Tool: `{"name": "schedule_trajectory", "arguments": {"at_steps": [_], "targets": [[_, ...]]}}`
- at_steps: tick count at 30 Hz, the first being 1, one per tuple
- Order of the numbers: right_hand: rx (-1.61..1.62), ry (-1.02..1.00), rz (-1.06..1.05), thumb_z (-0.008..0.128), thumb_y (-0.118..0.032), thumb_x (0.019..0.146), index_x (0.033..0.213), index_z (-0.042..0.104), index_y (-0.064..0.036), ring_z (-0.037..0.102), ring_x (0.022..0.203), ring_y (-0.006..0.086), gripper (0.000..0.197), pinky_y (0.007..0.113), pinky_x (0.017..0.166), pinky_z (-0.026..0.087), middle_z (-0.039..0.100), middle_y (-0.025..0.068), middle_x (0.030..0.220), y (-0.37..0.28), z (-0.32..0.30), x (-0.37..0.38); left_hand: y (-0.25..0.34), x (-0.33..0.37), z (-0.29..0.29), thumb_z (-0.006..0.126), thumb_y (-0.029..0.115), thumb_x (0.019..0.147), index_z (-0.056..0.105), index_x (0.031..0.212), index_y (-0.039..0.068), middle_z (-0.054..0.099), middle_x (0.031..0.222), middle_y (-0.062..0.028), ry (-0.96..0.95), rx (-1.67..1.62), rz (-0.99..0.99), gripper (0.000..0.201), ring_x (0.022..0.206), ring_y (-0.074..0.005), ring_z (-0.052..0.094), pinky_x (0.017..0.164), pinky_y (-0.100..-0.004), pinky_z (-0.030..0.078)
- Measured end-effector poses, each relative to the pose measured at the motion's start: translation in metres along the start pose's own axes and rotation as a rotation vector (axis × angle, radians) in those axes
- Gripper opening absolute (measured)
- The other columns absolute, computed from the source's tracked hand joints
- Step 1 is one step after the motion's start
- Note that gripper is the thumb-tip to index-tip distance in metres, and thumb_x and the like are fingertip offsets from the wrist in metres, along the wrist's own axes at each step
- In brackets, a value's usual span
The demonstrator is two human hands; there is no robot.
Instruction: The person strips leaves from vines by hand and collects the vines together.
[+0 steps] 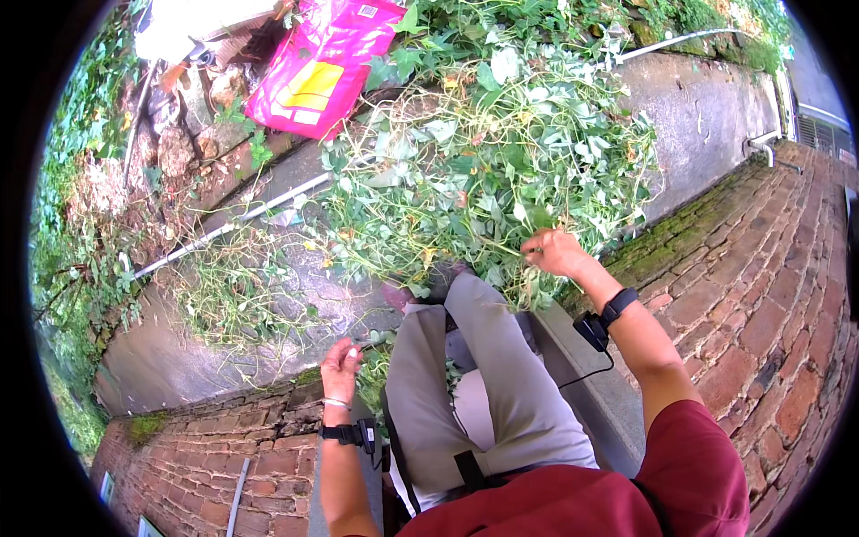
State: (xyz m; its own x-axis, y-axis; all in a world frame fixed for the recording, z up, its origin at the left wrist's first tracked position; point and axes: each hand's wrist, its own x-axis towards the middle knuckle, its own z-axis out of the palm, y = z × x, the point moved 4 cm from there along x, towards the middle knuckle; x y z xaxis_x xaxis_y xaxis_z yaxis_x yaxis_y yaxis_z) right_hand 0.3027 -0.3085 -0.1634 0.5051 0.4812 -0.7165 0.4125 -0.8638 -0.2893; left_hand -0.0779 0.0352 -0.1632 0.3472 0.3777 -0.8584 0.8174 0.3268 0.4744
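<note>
R hand (555, 251) is gripping stems at near edge of the vine pile (483, 152), which is lying far-centre on the concrete. L hand (341, 368), loosely curled, holding nothing, is hovering near-left beside the brick ledge (242, 430). Best pulling low on stems, small bunches, L hand steadying.

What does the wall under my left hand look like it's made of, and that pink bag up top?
Wall: seemingly rough, matte red brick with mortar joints and moss. Pink bag: probably glossy plastic film, judging by sheen and creases.
</note>
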Motion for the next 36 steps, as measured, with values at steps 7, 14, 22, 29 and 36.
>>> {"name": "schedule_trajectory", "arguments": {"at_steps": [7,14,22,29,36], "targets": [[-0.288,0.715,-0.114,0.054,-0.007,0.076,0.081,0.064,-0.0041,0.056,0.097,0.0351,0.011,0.045,0.082,0.046,0.063,0.0154,0.094,0.048,-0.092,0.196,0.005,-0.009,-0.020,0.061,0.006,0.093,0.058,0.124,-0.002,0.069,0.105,-0.0112,0.060,0.437,0.180,0.032,0.098,-0.0171,0.065,0.089,-0.0307,0.051],[-0.670,0.486,0.014,0.047,-0.014,0.092,0.127,0.059,-0.0161,0.043,0.129,0.0311,0.037,0.053,0.098,0.041,0.049,0.0028,0.140,0.066,-0.061,0.358,-0.071,-0.017,-0.080,0.063,0.008,0.091,0.060,0.120,0.000,0.071,0.099,-0.0141,0.298,0.545,0.081,0.030,0.090,-0.0210,0.069,0.079,-0.0317,0.055],[-0.976,0.008,-0.090,0.058,-0.016,0.087,0.112,0.065,-0.0112,0.059,0.108,0.0217,0.026,0.045,0.103,0.038,0.063,0.0075,0.114,0.087,-0.033,0.229,-0.040,-0.044,-0.060,0.063,0.008,0.091,0.061,0.120,-0.001,0.071,0.099,-0.0129,0.211,0.458,0.081,0.031,0.089,-0.0176,0.067,0.079,-0.0308,0.054],[0.059,0.139,-0.062,0.057,-0.003,0.079,0.089,0.064,-0.0007,0.064,0.086,0.0305,0.013,0.040,0.079,0.053,0.065,0.0169,0.091,0.022,-0.137,-0.008,0.088,-0.097,-0.032,0.064,0.012,0.091,0.064,0.115,0.000,0.071,0.092,-0.0109,0.204,0.541,0.348,0.026,0.084,-0.0192,0.068,0.077,-0.0318,0.054],[1.135,0.438,-0.344,0.069,-0.004,0.084,0.090,0.064,-0.0057,0.052,0.069,0.0045,0.007,0.020,0.064,0.042,0.058,-0.0052,0.076,-0.137,-0.296,-0.199,0.297,-0.219,0.064,0.064,0.011,0.092,0.069,0.103,0.001,0.069,0.088,-0.0102,0.072,0.329,0.792,0.016,0.075,-0.0141,0.064,0.069,-0.0298,0.052]]}}
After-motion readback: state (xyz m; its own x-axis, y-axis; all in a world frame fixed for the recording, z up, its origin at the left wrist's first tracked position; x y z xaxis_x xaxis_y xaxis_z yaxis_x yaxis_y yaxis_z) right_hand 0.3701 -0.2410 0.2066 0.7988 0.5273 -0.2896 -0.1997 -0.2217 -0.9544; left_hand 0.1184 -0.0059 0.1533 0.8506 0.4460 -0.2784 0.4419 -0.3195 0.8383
